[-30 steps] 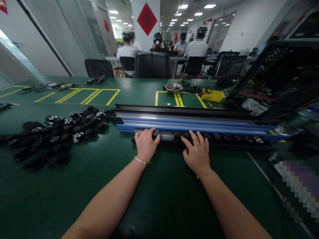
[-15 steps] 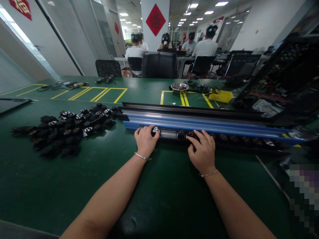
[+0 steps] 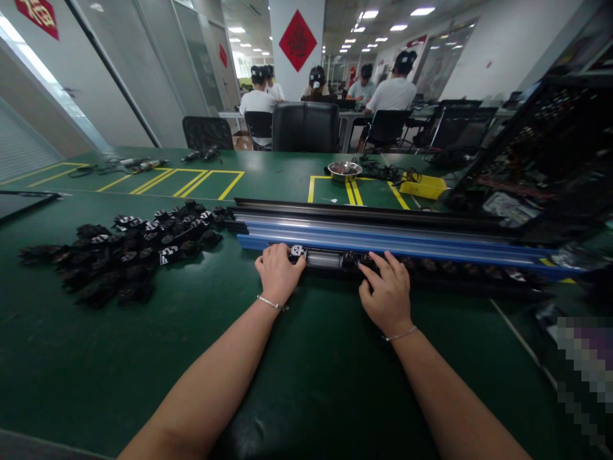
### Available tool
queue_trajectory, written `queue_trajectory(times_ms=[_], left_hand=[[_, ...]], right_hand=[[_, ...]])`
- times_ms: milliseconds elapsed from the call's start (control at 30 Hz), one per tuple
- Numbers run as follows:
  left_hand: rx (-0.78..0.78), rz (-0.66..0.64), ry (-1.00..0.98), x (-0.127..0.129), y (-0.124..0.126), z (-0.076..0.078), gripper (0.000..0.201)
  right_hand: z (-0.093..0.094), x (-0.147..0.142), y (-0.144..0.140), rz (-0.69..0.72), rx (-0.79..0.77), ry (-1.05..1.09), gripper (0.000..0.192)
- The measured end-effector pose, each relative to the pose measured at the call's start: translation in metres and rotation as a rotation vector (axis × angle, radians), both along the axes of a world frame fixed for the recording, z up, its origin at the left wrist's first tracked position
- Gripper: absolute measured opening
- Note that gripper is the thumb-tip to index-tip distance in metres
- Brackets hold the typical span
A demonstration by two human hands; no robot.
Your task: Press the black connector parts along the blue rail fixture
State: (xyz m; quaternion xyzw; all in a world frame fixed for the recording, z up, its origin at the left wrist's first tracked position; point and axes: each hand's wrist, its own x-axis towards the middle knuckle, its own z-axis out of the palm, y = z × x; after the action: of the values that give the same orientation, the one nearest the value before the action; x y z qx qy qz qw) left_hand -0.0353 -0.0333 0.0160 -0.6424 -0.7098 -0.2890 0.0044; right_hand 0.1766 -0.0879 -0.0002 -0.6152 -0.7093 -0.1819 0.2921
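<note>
A long black rail [image 3: 324, 259] lies across the table in front of me, with a row of small black parts [image 3: 447, 267] set along its right half. At its left end my left hand [image 3: 280, 271] is closed, thumb and fingers around a small black part with a white marking [image 3: 297, 250]. A bare silvery stretch of rail shows between my hands. Farther right, my right hand [image 3: 387, 287] has its fingers spread, the fingertips resting on the rail by a small dark round part [image 3: 349, 259]. Its palm hides part of the row.
Blue rails [image 3: 383, 248] and black rails [image 3: 354, 209] lie just behind. A heap of small black parts [image 3: 134, 255] spreads at left. Beyond are a metal bowl [image 3: 344, 169], cables and a yellow tray [image 3: 424, 186]. A dark rack [image 3: 541, 140] stands at right. People sit in the background.
Both hands have barely moved. My left hand has shifted slightly, and more of the white marking on the black part shows.
</note>
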Motion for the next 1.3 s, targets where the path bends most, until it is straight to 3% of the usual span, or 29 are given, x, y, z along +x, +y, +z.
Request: queue_trajectory(times_ms=[667, 1300], left_hand=[[0.083, -0.061, -0.011, -0.032, 0.012, -0.009, 0.014], [0.129, -0.045, -0.221, -0.047, 0.018, -0.018, 0.016]], right_hand=[[-0.001, 0.001, 0.001, 0.022, -0.026, -0.002, 0.031], [-0.001, 0.001, 0.000, 0.037, -0.042, 0.000, 0.033]])
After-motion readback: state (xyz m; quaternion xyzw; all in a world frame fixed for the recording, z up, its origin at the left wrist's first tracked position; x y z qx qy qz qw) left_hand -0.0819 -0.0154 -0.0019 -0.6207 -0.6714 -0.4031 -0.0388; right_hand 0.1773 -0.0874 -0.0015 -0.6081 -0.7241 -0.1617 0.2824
